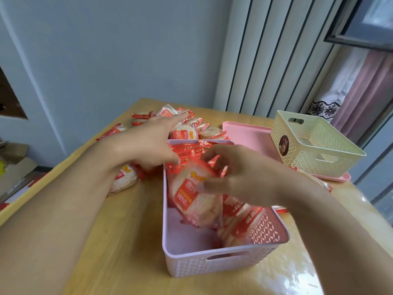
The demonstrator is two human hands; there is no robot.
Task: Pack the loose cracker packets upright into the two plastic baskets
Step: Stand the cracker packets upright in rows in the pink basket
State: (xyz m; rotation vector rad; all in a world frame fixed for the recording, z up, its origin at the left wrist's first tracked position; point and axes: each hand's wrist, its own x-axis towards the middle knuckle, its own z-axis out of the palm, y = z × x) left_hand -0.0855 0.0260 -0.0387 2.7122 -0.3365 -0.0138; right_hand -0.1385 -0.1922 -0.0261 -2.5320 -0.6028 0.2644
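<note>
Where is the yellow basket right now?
The yellow basket sits far right on the wooden table, resting on a pink tray. It is beyond the right hand and the pink basket of packets.

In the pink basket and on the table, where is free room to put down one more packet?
Free: the near left floor of the pink basket, between its front wall and the tilted packet under the right hand. The cream basket looks bare. Bare table lies left of the pink basket. Crowded: the pile of packets by the left hand.
</note>
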